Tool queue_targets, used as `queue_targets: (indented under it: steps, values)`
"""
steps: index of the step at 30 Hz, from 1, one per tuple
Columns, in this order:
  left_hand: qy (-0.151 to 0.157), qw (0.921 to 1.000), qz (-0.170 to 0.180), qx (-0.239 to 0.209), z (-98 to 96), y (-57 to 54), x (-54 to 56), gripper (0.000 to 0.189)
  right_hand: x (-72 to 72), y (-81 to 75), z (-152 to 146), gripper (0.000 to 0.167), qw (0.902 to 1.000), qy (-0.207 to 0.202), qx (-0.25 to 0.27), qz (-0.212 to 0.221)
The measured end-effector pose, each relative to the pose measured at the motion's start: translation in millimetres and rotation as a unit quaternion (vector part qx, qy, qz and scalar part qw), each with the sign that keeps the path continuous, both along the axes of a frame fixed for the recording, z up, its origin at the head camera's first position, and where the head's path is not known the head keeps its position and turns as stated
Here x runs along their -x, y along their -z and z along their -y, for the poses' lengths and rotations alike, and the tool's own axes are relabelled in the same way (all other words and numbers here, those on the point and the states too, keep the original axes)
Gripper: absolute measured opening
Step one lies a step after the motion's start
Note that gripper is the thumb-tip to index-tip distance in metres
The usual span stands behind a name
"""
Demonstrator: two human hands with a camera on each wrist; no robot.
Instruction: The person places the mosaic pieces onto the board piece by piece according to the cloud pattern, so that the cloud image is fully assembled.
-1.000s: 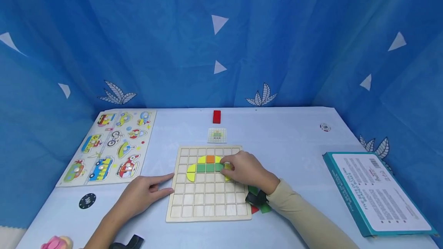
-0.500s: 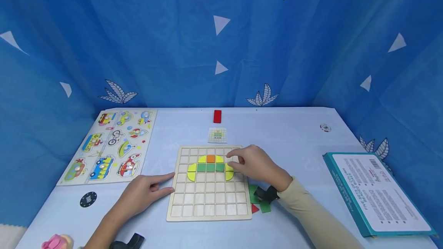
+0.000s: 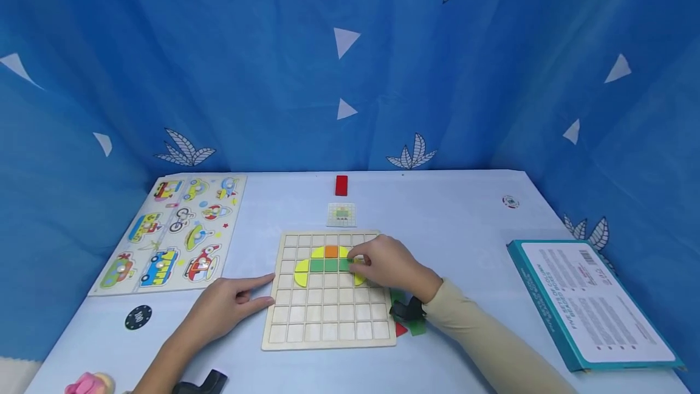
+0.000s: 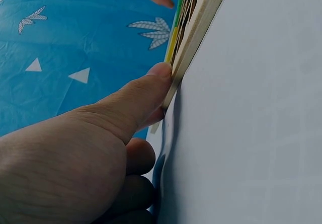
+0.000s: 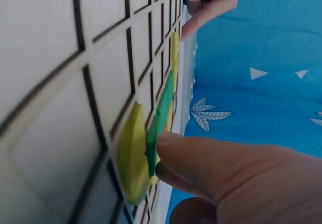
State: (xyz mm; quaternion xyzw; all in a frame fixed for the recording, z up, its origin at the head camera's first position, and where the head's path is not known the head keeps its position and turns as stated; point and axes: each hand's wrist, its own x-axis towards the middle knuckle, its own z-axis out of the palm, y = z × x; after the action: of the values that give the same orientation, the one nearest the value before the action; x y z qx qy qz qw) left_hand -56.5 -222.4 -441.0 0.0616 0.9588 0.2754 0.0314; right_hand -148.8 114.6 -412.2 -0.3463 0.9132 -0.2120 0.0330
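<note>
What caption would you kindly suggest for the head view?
Left hand against the grid board, right hand at its green tiles.

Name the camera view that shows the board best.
The head view: it shows the board nearly whole, partly hidden by the right hand. The left wrist view gets only an edge-on strip by the left hand; the right wrist view shows part of it close up, steeply slanted.

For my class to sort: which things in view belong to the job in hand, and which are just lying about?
Likely in the job:
grid board
yellow tiles, green tiles, orange tile
pattern card
loose green pieces, loose red piece

Apparently just lying about:
vehicle puzzle
black chip
whitish chip
teal box
red block
pink object
</note>
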Motion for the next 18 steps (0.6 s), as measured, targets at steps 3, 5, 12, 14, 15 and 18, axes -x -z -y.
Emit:
queue_targets:
  steps: [3,5,12,14,15,18]
  values:
    - [0.003,1.0000,-0.008,-0.004,-0.5,2.9,-0.5,0.051,0.0,3.9,2,0.022,0.9999,0.002,-0.009,0.008]
    - [0.003,0.9999,-0.013,-0.003,0.3,3.2,-0.5,0.051,0.0,4.5,2,0.023,0.9999,0.005,-0.013,0.009]
    - [0.002,0.9999,-0.008,-0.009,-0.6,-1.2,-0.6,0.052,-6.1,-5.3,-20,0.024,0.9990,0.043,0.011,0.002]
    - [0.002,0.9999,-0.007,-0.009,-0.8,-1.4,-0.6,0.052,-10.1,-9.0,-33,0.025,0.9980,0.061,0.016,-0.004]
    - [0.002,0.9999,-0.006,-0.009,-0.8,-1.4,-0.4,0.052,-12.5,-10.7,-41,0.024,0.9975,0.068,0.019,-0.006]
    - [0.001,1.0000,-0.005,-0.005,-0.9,-1.5,0.4,0.052,-21.8,-13.3,-65,0.023,0.9957,0.086,0.034,0.007]
